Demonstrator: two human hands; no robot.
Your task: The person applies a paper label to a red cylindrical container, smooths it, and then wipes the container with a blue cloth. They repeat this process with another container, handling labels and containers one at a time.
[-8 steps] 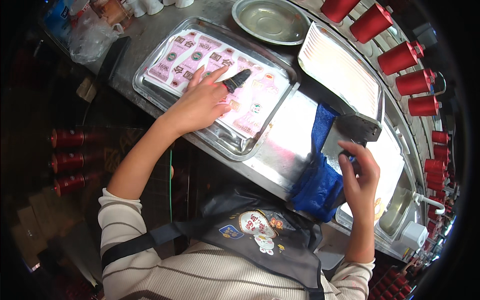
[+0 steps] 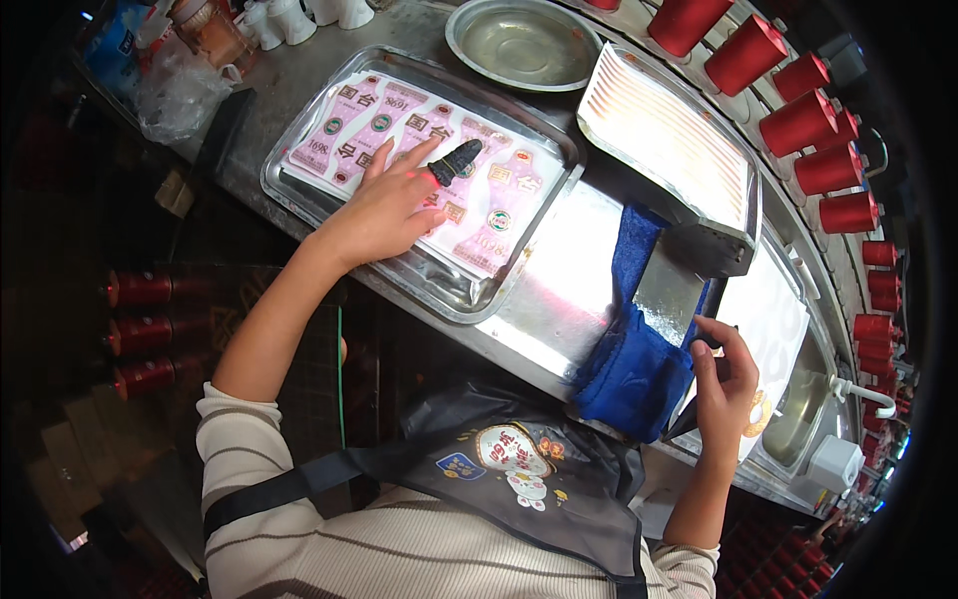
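My left hand (image 2: 392, 212) lies with fingers spread on a sheet of pink and white printed labels (image 2: 339, 130), which sits in a shallow metal tray (image 2: 282, 170). A black covering (image 2: 459, 162) wraps one fingertip of that hand. My right hand (image 2: 726, 374) hovers beside a blue cloth (image 2: 639, 379), near a metal stand (image 2: 667, 299). Its fingers are loosely bent, with thumb and forefinger slightly apart. I see nothing held in it, though its inner side is partly hidden.
A round metal basin (image 2: 524, 45) stands behind the tray. To its right, a ribbed bright tray (image 2: 664, 130) leans at a tilt. Several red cylindrical bottles (image 2: 743, 55) line the far right. A sink (image 2: 798, 419) with a white tap (image 2: 863, 399) lies right; a plastic bag (image 2: 180, 90) sits far left.
My right hand has moved down and slightly right, away from the top of the metal stand. My left hand stays on the label sheet; the whole view has shifted slightly.
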